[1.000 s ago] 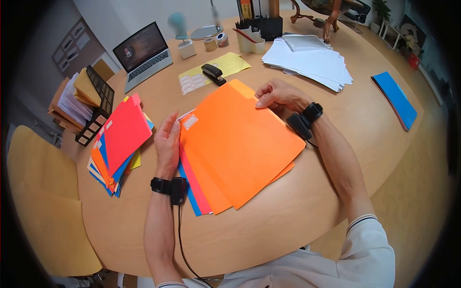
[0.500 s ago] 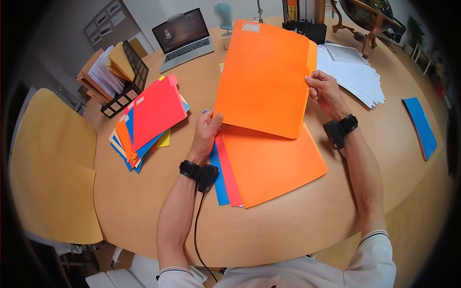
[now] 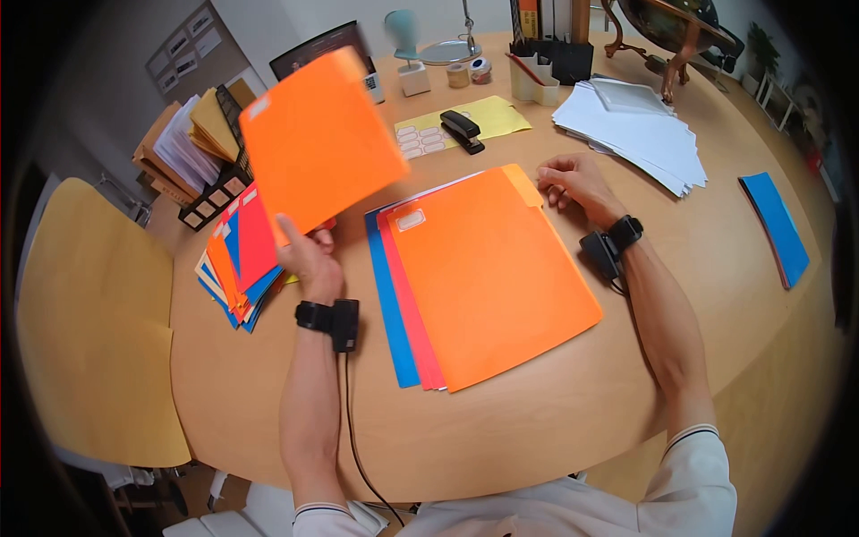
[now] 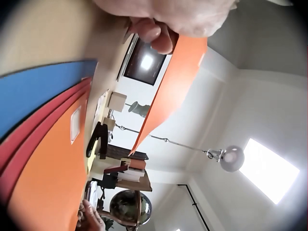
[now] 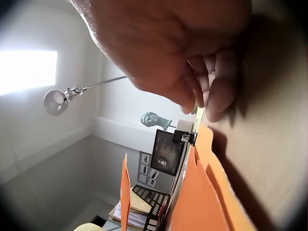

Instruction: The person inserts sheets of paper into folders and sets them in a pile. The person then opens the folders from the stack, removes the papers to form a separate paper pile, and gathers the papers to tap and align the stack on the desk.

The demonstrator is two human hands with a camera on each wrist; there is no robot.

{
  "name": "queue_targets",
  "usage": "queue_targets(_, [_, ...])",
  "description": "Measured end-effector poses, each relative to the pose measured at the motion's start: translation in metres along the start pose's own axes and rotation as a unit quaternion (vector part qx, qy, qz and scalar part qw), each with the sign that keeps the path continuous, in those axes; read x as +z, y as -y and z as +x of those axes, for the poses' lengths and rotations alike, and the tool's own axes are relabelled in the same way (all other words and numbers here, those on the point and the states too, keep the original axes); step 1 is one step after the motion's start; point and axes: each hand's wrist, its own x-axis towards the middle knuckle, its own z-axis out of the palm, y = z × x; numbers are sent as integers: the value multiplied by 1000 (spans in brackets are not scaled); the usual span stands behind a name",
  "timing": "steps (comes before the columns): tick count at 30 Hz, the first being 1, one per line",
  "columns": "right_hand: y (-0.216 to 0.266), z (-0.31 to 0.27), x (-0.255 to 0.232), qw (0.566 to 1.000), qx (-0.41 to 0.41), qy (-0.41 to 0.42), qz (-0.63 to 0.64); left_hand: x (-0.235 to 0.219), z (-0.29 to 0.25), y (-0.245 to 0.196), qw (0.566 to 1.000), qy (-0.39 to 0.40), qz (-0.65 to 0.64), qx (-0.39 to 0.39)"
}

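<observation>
My left hand (image 3: pixel 313 264) grips the lower edge of an orange file folder (image 3: pixel 313 148) with a small white label, thumb on its front face. In the head view this folder is lifted and overlaps the fanned pile of red, blue, orange and yellow folders (image 3: pixel 258 242) at left. Seen from the left wrist, the lifted folder (image 4: pixel 175 86) hangs from the fingers. Another labelled orange folder (image 3: pixel 501 286) lies on top of the middle stack, with red folders (image 3: pixel 413 304) and a blue folder (image 3: pixel 391 304) showing beneath. Beside its tab, my right hand (image 3: pixel 582 188) rests with loosely curled fingers, holding nothing.
A black stapler (image 3: pixel 463 132) and a label sheet (image 3: pixel 420 139) lie behind the stack. White papers (image 3: pixel 626 143) sit at back right, blue folders (image 3: pixel 775 230) at far right. The lifted folder partly hides a laptop (image 3: pixel 309 49); a black file rack (image 3: pixel 215 201) stands left.
The orange folder has come off the middle stack and moved left in my left hand. My right hand has let go of it and come down beside the stack.
</observation>
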Motion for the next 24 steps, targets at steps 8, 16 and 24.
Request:
queue_targets(8, [5,-1,2,996,-17,55,-66,-63,73,-20,991,-133,18,-14])
queue_targets(16, [9,-5,7,993,-46,62,-89,-121,146,-49,914,-371,141,79])
queue_targets(24, [10,-3,9,989,-50,65,-121,-59,77,-46,994,31,90,53])
